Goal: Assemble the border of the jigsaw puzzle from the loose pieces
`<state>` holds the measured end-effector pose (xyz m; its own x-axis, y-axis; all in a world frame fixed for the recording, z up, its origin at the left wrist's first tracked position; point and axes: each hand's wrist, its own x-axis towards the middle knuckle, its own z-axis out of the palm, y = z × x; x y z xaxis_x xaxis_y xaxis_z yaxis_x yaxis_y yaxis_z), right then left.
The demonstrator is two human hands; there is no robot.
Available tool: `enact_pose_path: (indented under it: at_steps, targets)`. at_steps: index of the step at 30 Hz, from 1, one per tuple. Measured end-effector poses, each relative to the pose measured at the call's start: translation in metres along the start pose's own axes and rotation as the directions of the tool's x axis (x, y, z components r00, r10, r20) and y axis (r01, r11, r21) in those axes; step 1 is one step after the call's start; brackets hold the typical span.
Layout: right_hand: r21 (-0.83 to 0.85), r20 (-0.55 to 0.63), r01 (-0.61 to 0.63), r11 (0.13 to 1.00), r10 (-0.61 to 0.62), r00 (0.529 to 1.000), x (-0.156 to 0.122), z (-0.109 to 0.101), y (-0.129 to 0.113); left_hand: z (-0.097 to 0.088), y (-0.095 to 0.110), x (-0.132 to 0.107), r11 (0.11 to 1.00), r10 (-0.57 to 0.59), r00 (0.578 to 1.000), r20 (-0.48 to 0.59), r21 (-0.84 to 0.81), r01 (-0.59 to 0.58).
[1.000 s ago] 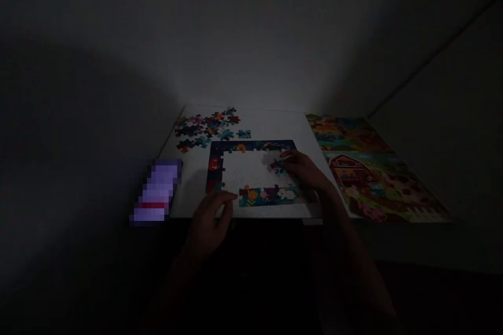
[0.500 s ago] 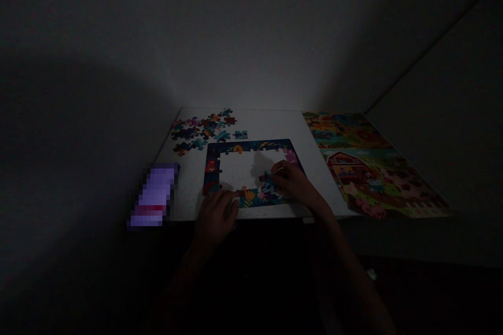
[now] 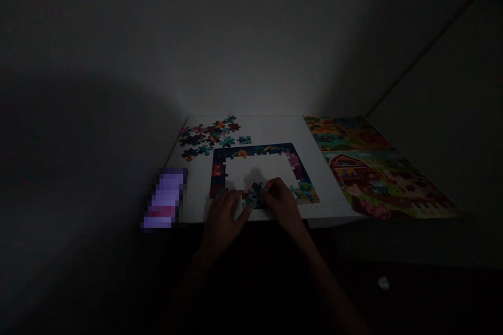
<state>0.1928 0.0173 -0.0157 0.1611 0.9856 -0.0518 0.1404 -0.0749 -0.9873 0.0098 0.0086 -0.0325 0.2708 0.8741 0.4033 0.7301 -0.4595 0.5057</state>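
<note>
The white counter was the one lit thing in a very dark room, pushed into a corner. Along its right side lay two finished cardboard jigsaws: a farm picture with a red barn nearer you, and a green-and-orange picture beyond it.

In the middle sat the part-built jigsaw with a dark blue border. Its top, left and right sides were joined, its centre was bare, and its near edge was under your hands. A heap of loose, many-coloured pieces lay just beyond its far left corner. A blurred purple patch sat at the counter's near left edge.

Your left hand lay released, with its fingers stretched flat on the near edge of the border. Your right hand had its fingertips closed on a small blue-green jigsaw piece. You held it low over the near edge, between the two hands and touching or nearly touching the left fingers. The light was too poor to show whether it was already seated.

You appeared to be at the fitting step, offering that piece to the bottom row. That step would call for:
- turning the piece until its tabs matched the neighbouring gaps;
- pressing it straight down;
- steadying the row with your left fingers so the joined border did not slide.
</note>
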Motion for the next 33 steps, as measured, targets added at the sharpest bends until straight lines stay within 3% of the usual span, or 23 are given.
enact_pose_path:
  at_steps: [9, 19, 33]
  targets:
    - [0.024, -0.154, -0.018, 1.000, 0.022, 0.988, -0.013, 0.019, 0.000, 0.008, 0.002, -0.002, 1.000, 0.024, 1.000, -0.018, 0.020, -0.024]
    - [0.037, -0.114, -0.053, 0.998, 0.057, 0.992, -0.017, 0.017, -0.002, 0.008, 0.004, 0.005, 1.000, 0.011, 0.999, 0.033, -0.005, -0.011]
    - [0.064, -0.097, -0.037, 0.997, 0.043, 0.994, -0.020, 0.019, -0.002, 0.009, -0.002, 0.002, 0.996, 0.094, 0.994, 0.053, 0.008, -0.094]
